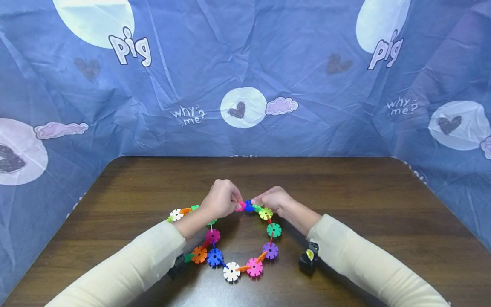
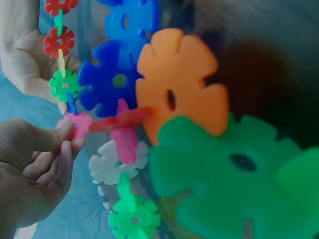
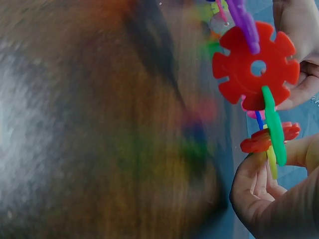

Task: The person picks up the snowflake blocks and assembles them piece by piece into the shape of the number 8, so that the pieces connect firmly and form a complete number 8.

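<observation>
A chain of colourful notched plastic discs (image 1: 255,267) is slotted together edge to edge and curves round in a loop on the table. At the loop's far side my left hand (image 1: 220,198) pinches a pink disc (image 2: 79,124) between thumb and fingers. Just to its right, my right hand (image 1: 277,199) holds the chain beside a blue disc (image 1: 249,206). In the right wrist view, that hand's fingers (image 3: 249,181) curl by a yellow disc (image 3: 271,162) and a red disc (image 3: 258,69) hangs above. The left wrist view has a green disc (image 2: 64,85) before the right palm.
More of the chain trails left past my left forearm, with a white disc (image 1: 177,214) and an orange disc (image 1: 199,254). The brown wooden table (image 1: 345,183) ends at a blue printed cloth (image 1: 314,136). A black wrist device (image 1: 308,258) hangs at the right cuff.
</observation>
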The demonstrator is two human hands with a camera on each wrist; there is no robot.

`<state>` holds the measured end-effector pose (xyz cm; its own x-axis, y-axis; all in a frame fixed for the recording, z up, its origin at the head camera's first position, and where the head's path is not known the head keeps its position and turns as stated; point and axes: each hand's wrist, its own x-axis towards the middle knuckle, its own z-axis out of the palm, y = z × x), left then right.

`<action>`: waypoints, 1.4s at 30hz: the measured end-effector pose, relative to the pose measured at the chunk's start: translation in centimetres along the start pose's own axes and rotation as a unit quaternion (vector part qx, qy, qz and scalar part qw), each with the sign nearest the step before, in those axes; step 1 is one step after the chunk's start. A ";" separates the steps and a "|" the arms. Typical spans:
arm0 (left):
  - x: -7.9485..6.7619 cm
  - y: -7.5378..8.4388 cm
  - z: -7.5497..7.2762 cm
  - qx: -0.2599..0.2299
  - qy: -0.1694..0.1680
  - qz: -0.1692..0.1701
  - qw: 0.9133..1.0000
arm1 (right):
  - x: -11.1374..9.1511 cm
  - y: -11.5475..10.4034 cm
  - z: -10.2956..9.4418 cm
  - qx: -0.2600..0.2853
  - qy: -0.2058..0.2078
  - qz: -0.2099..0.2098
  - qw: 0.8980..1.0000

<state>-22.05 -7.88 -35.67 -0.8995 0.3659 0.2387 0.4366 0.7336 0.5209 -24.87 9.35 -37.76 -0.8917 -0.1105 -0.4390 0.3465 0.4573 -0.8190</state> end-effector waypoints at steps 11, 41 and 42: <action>-0.4 -0.4 0.3 -0.023 0.057 -0.025 0.998 | -0.1 -0.3 0.3 0.052 0.014 0.028 0.998; -1.4 -0.5 -2.7 -0.006 0.000 -0.053 0.999 | -0.1 0.4 -0.1 0.041 -0.008 -0.002 0.999; -1.9 -0.7 -3.1 0.000 0.004 -0.061 0.998 | -0.1 0.3 -0.1 0.039 -0.010 -0.003 0.999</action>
<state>-20.69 -10.85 -33.91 -0.9459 0.2693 0.1808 0.3243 0.7726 0.5458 -24.69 9.58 -37.90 -0.8880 -0.1308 -0.4409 0.3638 0.3867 -0.8474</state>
